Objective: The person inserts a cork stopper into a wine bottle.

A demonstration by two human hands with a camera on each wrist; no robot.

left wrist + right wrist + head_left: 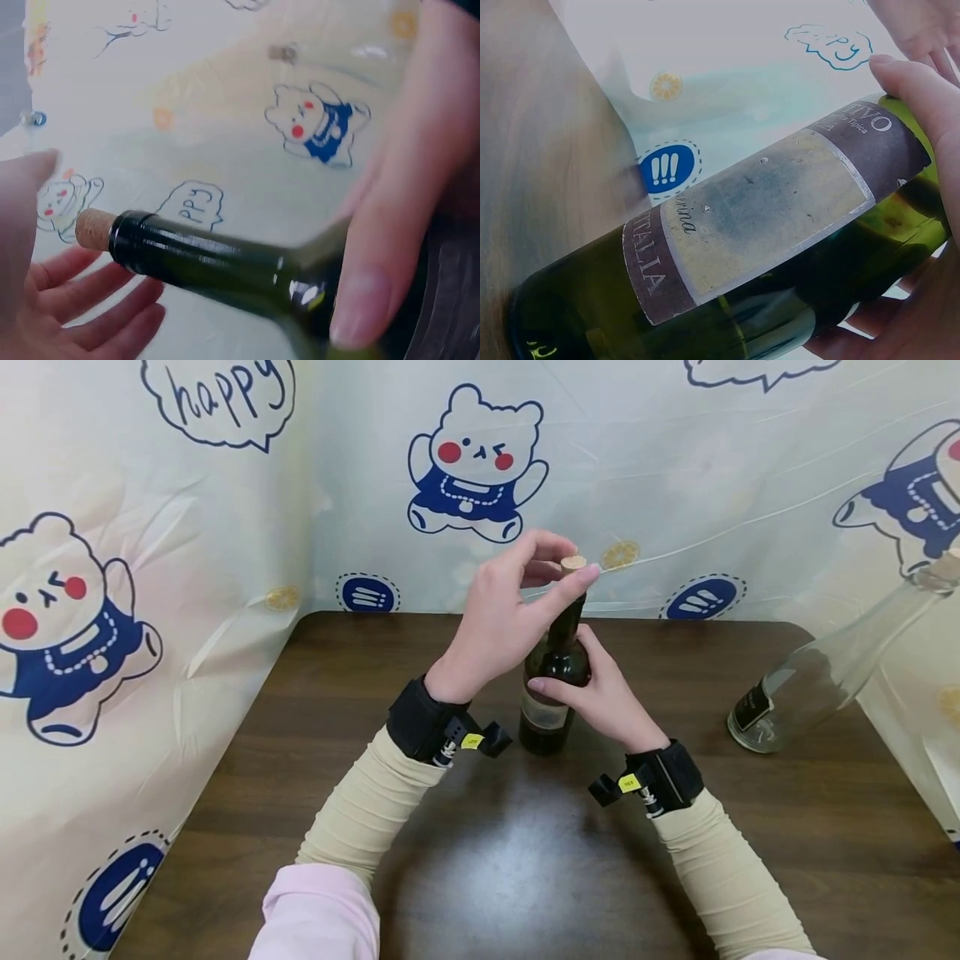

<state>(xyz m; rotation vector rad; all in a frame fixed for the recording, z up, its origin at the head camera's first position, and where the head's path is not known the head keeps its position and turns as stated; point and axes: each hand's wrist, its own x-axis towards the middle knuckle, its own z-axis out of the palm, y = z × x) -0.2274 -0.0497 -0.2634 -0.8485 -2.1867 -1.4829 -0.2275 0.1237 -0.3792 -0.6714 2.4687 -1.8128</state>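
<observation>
A dark green wine bottle (553,667) stands on the table with a cork (573,562) in its mouth. My right hand (617,700) grips the bottle around its shoulder, thumb across the front. Up at the neck, my left hand (501,610) surrounds the cork with thumb and fingers spread. In the left wrist view the cork (94,229) sticks partly out of the bottle mouth, and the left fingers (112,319) lie loosely beside it without pinching it. The right wrist view shows the worn paper label (769,214) on the bottle's side.
A clear glass bottle (813,681) with a dark label and a cork stands on the right of the brown wooden table (300,735). A printed curtain (360,468) with cartoon bears hangs behind the table and along its sides.
</observation>
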